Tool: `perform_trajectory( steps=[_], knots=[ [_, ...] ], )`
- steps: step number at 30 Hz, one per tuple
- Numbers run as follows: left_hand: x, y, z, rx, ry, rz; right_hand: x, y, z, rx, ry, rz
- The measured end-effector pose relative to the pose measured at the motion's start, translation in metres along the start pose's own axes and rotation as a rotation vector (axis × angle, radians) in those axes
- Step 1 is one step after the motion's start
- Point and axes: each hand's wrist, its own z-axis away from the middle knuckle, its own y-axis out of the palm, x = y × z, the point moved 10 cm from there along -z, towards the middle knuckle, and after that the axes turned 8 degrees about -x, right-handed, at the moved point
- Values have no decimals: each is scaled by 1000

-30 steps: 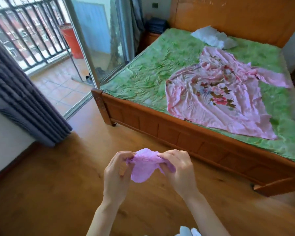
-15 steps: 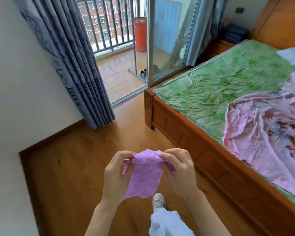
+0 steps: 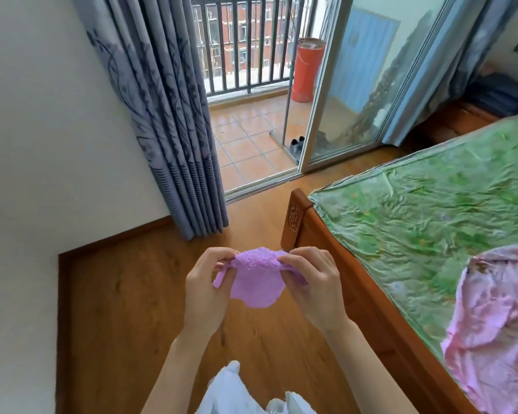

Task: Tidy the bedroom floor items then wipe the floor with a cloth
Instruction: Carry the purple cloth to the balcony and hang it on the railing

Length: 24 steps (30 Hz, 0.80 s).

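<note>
A purple cloth [image 3: 256, 279] hangs in the lower centre of the frame, stretched between both hands above the wooden floor [image 3: 117, 309]. The left hand [image 3: 205, 289] pinches its left edge between thumb and fingers; the right hand [image 3: 313, 286] pinches its right edge the same way. The cloth's lower part droops loose between the palms. To the right stands the bed [image 3: 326, 249] with a green sheet [image 3: 431, 204]; a grey curtain [image 3: 174, 121] fills the upper left.
</note>
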Motion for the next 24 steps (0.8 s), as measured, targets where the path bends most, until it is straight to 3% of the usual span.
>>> perform_trajectory(
  steps=[7,24],
  knots=[
    [63,13,-85,11,-35,-25,-37,79,-63,27,2,-48],
    [165,51,-333,78,77,-57,-114,242,-227,-45,131,52]
  ],
)
